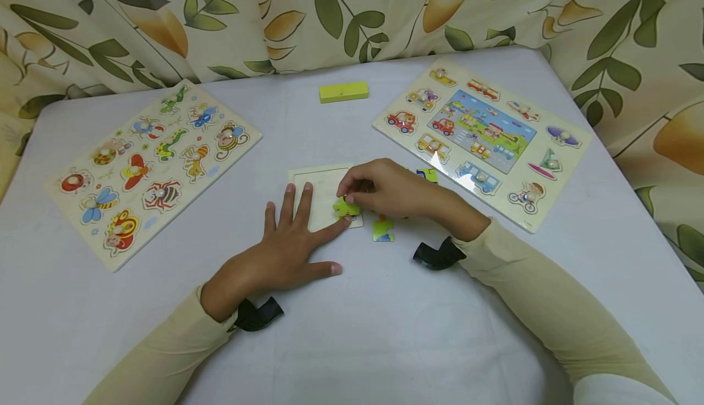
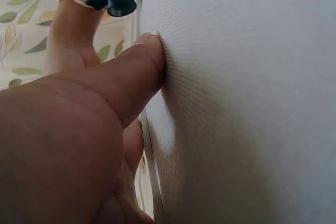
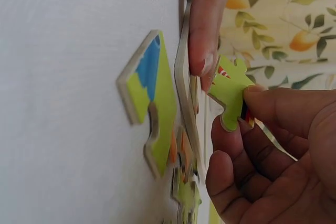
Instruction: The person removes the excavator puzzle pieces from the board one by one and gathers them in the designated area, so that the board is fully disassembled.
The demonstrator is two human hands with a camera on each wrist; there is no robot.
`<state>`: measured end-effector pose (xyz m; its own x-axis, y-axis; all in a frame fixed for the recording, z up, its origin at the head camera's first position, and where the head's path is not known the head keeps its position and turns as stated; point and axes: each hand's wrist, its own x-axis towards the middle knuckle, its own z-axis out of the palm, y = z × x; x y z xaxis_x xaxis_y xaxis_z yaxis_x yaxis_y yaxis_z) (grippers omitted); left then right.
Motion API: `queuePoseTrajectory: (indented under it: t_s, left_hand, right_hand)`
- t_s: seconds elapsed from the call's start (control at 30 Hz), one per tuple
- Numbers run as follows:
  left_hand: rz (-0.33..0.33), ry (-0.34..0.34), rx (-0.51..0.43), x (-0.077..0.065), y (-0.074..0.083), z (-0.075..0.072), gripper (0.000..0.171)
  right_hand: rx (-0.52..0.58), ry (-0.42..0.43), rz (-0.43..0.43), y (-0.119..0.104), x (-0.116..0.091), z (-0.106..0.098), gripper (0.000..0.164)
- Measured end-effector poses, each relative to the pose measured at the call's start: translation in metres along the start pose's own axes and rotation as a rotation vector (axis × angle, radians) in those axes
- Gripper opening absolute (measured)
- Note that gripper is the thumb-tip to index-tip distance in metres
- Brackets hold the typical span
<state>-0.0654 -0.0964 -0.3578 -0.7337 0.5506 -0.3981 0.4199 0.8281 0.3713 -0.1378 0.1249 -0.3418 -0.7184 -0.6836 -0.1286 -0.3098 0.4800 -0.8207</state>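
My right hand (image 1: 387, 191) pinches a lime-green jigsaw piece (image 1: 345, 208) between thumb and fingers, over the right part of a pale wooden puzzle tray (image 1: 319, 171). In the right wrist view the piece (image 3: 229, 87) is tilted up, with a small red-and-white mark on it. My left hand (image 1: 283, 255) lies palm down with spread fingers, its fingertips on the tray's left and lower edge. Its index fingertip is right beside the held piece. The left wrist view shows the left thumb (image 2: 139, 69) against the white cloth.
A green-and-blue loose piece (image 1: 383, 231) lies right of the tray, and more pieces (image 1: 426, 175) lie partly hidden behind my right hand. An insect peg board (image 1: 181, 203) is at left, a vehicle peg board (image 1: 522, 209) at right, a yellow-green block (image 1: 343, 92) at the back.
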Motion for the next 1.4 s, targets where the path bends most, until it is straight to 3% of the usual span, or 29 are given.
queuePoseTrajectory:
  t_s: [0.53,1.2,1.4]
  left_hand:
    - [-0.001,0.005,-0.012,0.000,-0.001,0.002,0.075]
    - [-0.013,0.007,-0.033,0.000,-0.001,0.004,0.076]
    - [-0.007,0.013,-0.031,0.001,0.000,0.003,0.076]
  right_hand:
    - [0.000,0.022,-0.001,0.011,-0.021,-0.011,0.012]
    - [-0.025,0.043,0.088,0.023,-0.065,-0.025,0.013]
    - [-0.043,0.012,0.107,0.023,-0.075,-0.026,0.015]
